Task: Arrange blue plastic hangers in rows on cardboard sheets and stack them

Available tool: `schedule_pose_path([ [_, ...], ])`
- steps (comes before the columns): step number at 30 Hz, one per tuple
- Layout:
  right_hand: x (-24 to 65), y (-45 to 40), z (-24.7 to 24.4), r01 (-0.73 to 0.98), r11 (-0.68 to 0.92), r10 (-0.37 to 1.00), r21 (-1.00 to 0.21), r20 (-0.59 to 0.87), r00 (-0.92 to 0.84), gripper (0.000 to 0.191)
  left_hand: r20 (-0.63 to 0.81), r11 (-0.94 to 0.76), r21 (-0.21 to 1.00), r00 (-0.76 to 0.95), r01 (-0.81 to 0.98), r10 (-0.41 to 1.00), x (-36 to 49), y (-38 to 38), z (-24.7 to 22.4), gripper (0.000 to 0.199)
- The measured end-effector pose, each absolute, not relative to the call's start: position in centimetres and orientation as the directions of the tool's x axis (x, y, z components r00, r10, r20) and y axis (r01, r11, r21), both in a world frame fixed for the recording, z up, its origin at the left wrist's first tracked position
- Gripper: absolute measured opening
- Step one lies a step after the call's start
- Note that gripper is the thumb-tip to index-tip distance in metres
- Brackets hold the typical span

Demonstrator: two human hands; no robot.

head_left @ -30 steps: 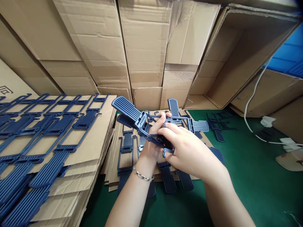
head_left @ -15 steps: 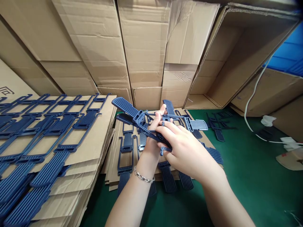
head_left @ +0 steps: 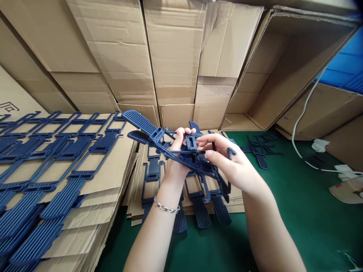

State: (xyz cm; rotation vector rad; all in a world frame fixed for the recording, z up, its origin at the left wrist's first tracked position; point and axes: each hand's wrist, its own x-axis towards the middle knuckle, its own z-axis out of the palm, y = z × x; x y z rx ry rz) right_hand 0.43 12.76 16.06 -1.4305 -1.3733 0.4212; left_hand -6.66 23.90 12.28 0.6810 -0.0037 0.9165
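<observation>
My left hand, with a chain bracelet on the wrist, is closed round several dark blue plastic frames held together above the middle stack. Their ribbed paddles stick out to the upper left. A small slotted plate stands up between my two hands. My right hand grips the frames from the right, its thumb and fingers at that plate, and a hooked rod end shows beside the palm. My left palm and some fingers are hidden behind the frames.
More blue frames lie in rows on a tall stack of cardboard sheets at left. Others rest on a lower cardboard stack under my hands. Loose blue pieces lie on the green surface. Cardboard boxes stand behind; a white cable hangs right.
The held frames have shifted left and opened apart. My right hand has moved from lying over them to their right side, uncovering the slotted plate. Ribbed paddles at the right are no longer seen.
</observation>
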Motion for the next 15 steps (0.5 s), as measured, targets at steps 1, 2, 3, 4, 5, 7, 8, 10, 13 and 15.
schedule_pose_path([
  [1, 0.7, 12.8, 16.0, 0.436, 0.243, 0.868, -0.866, 0.395, 0.301, 0.025, 0.283, 0.419, 0.536, 0.624, -0.733, 0.729, -6.8, 24.1, 12.3, 0.017],
  [2, 0.9, 12.9, 16.0, 0.372, 0.262, 0.859, -0.890, 0.391, 0.330, 0.027, 0.285, 0.421, 0.527, 0.620, -0.739, 0.731, -6.9, 24.2, 12.4, 0.016],
  [3, 1.3, 13.0, 16.0, 0.311, 0.277, 0.850, -0.909, 0.383, 0.362, 0.028, 0.286, 0.423, 0.515, 0.615, -0.746, 0.735, -7.1, 24.4, 12.4, 0.016],
  [4, 1.7, 13.0, 16.0, 0.258, 0.292, 0.838, -0.921, 0.376, 0.394, 0.029, 0.287, 0.425, 0.502, 0.608, -0.753, 0.740, -7.2, 24.6, 12.5, 0.015],
  [5, 2.1, 13.0, 16.1, 0.218, 0.312, 0.822, -0.925, 0.377, 0.427, 0.029, 0.287, 0.425, 0.488, 0.600, -0.763, 0.747, -7.4, 24.8, 12.5, 0.015],
  [7, 3.1, 12.8, 16.3, 0.188, 0.352, 0.773, -0.917, 0.398, 0.494, 0.030, 0.276, 0.432, 0.472, 0.595, -0.768, 0.755, -7.9, 25.2, 12.7, 0.015],
  [8, 3.6, 12.6, 16.5, 0.197, 0.370, 0.738, -0.908, 0.416, 0.531, 0.032, 0.265, 0.439, 0.470, 0.597, -0.766, 0.757, -8.1, 25.4, 12.8, 0.015],
  [10, 4.6, 11.9, 16.9, 0.246, 0.373, 0.658, -0.895, 0.442, 0.610, 0.036, 0.233, 0.458, 0.477, 0.611, -0.750, 0.757, -8.5, 25.6, 13.1, 0.016],
  [13, 6.0, 9.9, 17.6, 0.276, 0.389, 0.511, -0.879, 0.456, 0.729, 0.041, 0.176, 0.482, 0.544, 0.654, -0.687, 0.735, -8.7, 25.5, 13.6, 0.019],
  [15, 6.9, 8.3, 17.9, 0.244, 0.442, 0.421, -0.863, 0.439, 0.794, 0.042, 0.137, 0.493, 0.619, 0.702, -0.612, 0.699, -8.6, 25.1, 13.7, 0.021],
])
